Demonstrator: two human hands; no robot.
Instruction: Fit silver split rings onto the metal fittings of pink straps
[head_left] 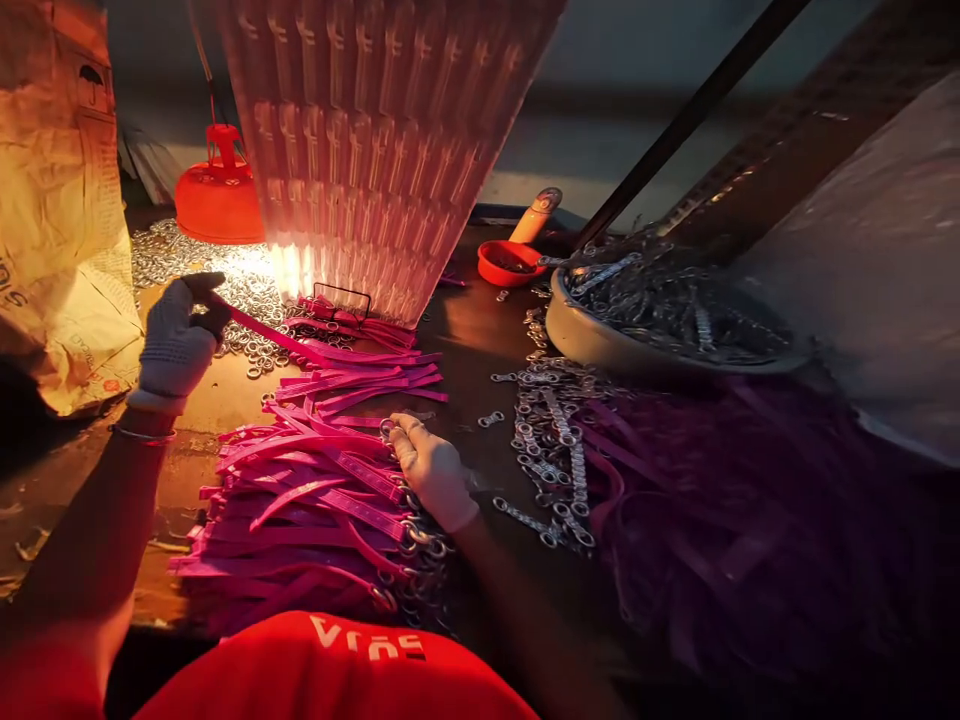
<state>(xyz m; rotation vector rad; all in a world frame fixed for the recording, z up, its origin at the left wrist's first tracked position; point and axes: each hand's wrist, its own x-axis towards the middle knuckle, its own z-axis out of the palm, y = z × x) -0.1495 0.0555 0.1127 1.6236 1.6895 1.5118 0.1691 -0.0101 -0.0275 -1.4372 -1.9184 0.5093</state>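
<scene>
My left hand (180, 335), in a white glove with bare fingertips, pinches the end of a pink strap (266, 332) and holds it up at the left, beside a pile of small metal rings (259, 345). The strap runs down to the right toward other straps. My right hand (431, 465), also gloved, has its fingers closed at a metal ring (387, 428) by the right ends of the straps. Below and between the hands lies a heap of pink straps (300, 490), many with metal rings at their right ends.
A red lamp (219, 200) hangs over the rings beside a ribbed translucent sheet (360, 130). On the right are a red bowl (501, 270), metal links (544, 430), a large basin (600, 335) of metal pieces and dark purple straps (712, 500). A paper sack (64, 230) stands left.
</scene>
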